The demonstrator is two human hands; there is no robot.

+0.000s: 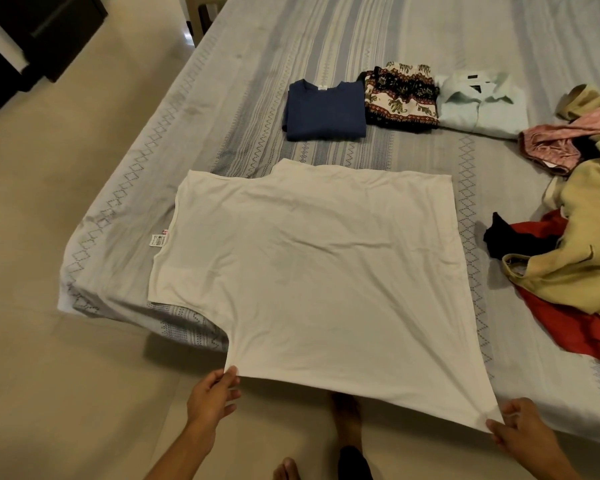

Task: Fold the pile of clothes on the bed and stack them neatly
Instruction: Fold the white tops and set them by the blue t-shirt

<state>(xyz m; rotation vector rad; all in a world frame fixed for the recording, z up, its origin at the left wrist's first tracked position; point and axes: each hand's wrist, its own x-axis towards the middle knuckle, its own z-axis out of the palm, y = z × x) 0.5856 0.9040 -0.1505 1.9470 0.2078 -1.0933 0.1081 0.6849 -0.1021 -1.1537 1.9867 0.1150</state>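
A white T-shirt (312, 265) lies spread flat on the striped bed (326, 36), its near hem pulled off the bed's edge toward me. My left hand (213, 393) pinches the hem's left corner. My right hand (520, 431) pinches the right corner. Behind the shirt sit three folded garments in a row: a navy top (326, 110), a patterned black, red and cream piece (400, 97) and a pale green collared shirt (482, 105). An unfolded pile (586, 237) of tan, pink, red and black clothes lies at the right.
The bed's corner (84, 289) juts toward the tiled floor (66, 202) on the left. Dark furniture (32, 32) stands at the far left. My bare feet (347, 420) are on the floor below the shirt's hem.
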